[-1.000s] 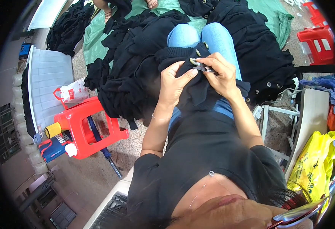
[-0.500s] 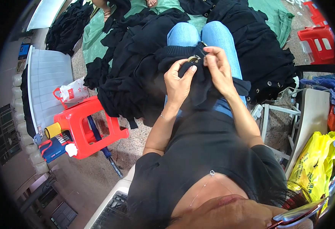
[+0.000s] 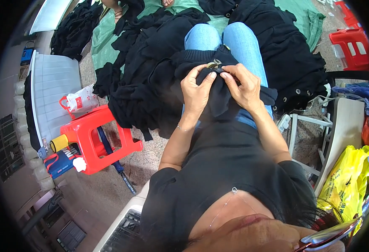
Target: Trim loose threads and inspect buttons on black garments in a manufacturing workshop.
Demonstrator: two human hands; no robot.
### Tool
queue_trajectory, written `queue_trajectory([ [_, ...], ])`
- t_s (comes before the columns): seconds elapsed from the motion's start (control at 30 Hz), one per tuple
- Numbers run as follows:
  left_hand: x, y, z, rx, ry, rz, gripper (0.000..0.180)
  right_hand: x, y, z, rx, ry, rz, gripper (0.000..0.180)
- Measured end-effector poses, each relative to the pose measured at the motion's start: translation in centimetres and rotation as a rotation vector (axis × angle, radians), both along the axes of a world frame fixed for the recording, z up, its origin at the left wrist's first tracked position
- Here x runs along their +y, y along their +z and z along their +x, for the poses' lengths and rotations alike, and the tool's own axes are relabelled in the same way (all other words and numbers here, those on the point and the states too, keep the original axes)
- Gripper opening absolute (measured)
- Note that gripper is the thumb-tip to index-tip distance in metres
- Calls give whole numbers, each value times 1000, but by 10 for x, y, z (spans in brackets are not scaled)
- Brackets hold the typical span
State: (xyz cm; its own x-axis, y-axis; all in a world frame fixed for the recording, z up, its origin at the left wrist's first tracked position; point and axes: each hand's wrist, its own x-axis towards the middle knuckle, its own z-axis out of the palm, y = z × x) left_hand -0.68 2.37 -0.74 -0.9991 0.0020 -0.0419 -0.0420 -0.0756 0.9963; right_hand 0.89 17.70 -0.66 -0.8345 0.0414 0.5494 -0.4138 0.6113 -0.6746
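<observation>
Across my lap lies a black knit garment (image 3: 218, 98) with a ribbed edge. My left hand (image 3: 196, 89) pinches its cloth between thumb and fingers, right beside a shiny gold-toned button (image 3: 214, 64). From the other side my right hand (image 3: 244, 87) grips the same edge, its thumb and fingertips pressed on the cloth close to the button. The two hands' fingertips are only a little apart. Whether a needle or thread sits between them is too small to tell.
Black garment piles (image 3: 151, 54) lie left and right of my knees on a green sheet (image 3: 102, 48). At left stand a red stool (image 3: 83, 126) and a pale plastic bin (image 3: 56, 84). A yellow bag (image 3: 344, 178) and a white metal frame (image 3: 293, 130) are at right. Another person's foot (image 3: 167, 2) shows far ahead.
My right hand has come down and in to the cloth from a raised pinch near the button. My left hand keeps its hold in nearly the same place.
</observation>
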Motion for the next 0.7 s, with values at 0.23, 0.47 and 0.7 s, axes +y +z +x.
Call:
queue_trajectory([
  [0.23,1,1,1,12,-14,-26,21,-1,-3,-1,0,5,-18,15],
  [0.47,1,2,2,56,-28,-95,22,-1,-2,-1,11,7,-13,15],
  [0.7,1,1,2,59,-23,-115,22,1,-3,1,3,-2,3,15],
])
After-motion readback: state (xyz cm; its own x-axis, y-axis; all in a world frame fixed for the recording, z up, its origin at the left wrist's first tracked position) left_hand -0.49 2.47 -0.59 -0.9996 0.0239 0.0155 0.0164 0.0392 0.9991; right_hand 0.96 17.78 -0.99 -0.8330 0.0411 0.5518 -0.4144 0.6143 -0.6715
